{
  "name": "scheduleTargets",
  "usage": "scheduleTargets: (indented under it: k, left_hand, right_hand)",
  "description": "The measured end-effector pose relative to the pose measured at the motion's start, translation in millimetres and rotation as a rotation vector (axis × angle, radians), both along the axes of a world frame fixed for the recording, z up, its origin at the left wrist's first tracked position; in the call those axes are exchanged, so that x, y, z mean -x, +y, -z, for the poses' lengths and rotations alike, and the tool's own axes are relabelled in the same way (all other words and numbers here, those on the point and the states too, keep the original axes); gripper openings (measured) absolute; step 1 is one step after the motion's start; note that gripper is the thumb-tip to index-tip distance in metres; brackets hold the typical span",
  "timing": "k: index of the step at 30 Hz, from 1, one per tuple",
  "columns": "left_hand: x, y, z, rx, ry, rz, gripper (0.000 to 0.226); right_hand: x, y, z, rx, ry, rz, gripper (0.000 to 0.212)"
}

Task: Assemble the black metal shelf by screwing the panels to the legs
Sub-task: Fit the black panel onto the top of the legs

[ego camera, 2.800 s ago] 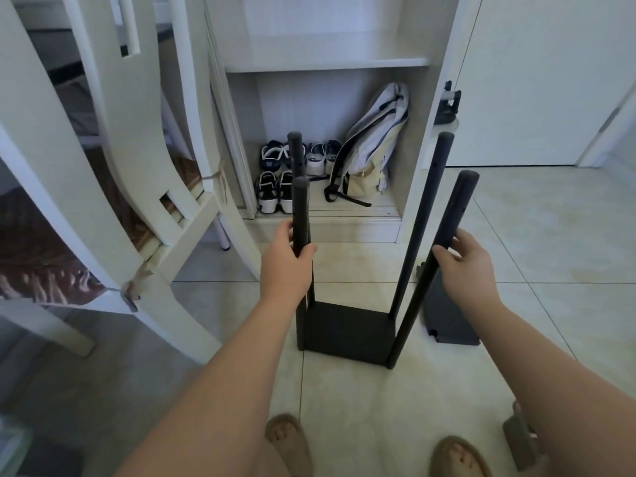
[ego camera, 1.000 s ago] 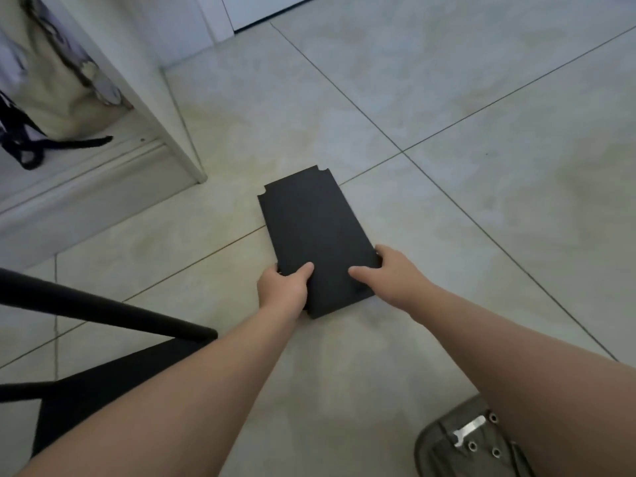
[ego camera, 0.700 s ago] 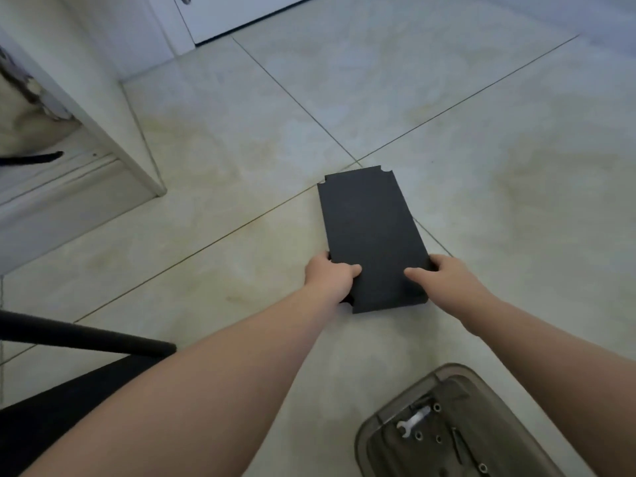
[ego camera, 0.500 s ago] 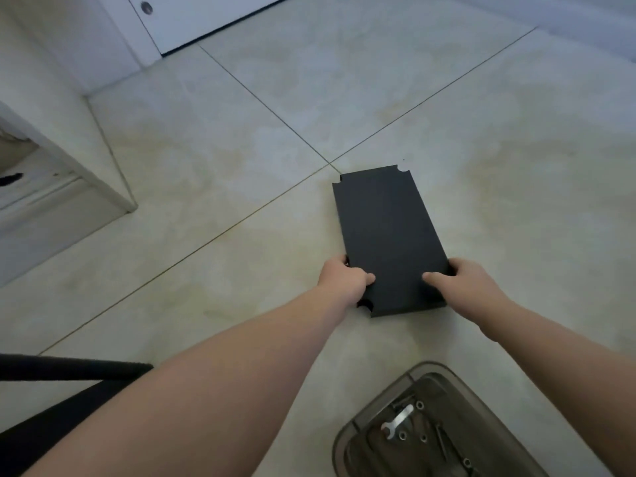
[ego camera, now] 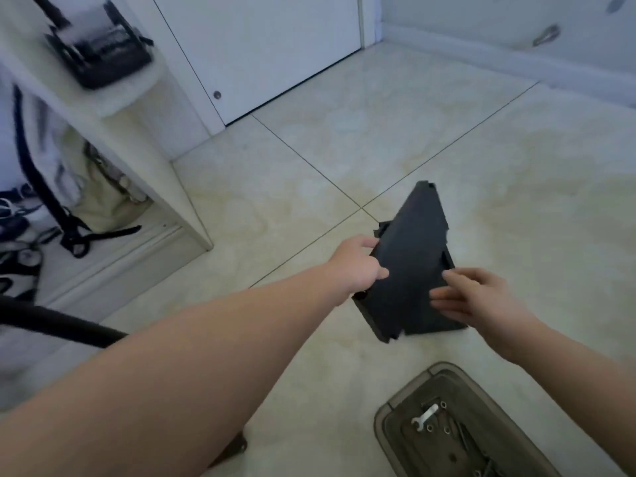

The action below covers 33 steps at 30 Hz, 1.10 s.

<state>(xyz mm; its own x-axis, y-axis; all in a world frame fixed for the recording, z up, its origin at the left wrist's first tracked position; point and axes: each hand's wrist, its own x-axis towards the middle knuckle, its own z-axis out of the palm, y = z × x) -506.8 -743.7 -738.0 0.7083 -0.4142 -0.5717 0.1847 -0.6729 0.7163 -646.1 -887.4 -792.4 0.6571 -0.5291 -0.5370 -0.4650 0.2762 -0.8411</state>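
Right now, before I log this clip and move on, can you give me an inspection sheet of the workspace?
Surface: pale tiled floor, dark grout lines.
Job's things: black panel tilted off the floor; what looks like a second panel beneath it; black leg at the left edge; tray holding a small wrench and loose fasteners.
Clutter: backpack inside the cabinet; blurred dark object on its ledge.
Grippers: left hand grips the tilted panel's left edge; right hand open, fingers straight over the near right corner, contact unclear.
Cables: nothing seen.
Surroundings: white cabinet, white door.
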Motion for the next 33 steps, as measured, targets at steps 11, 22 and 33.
scheduleTargets:
  k: [11, 22, 33]
  left_hand:
    - [75.7, 79.9, -239.6, -0.081, -0.404, 0.149, 0.026]
    - [156.3, 262.3, -494.6, 0.014, -0.681, 0.06, 0.04]
    - [227.7, 448.1, -606.3, 0.029, -0.757, -0.003, 0.034]
  right_hand:
    - [31.2, 64.8, -226.8, 0.402, -0.24, -0.121, 0.041]
    - [69.5, 166.1, -449.5, 0.752, -0.565, -0.263, 0.063]
    - [96.5, 273.7, -558.4, 0.548, -0.758, -0.332, 0.08]
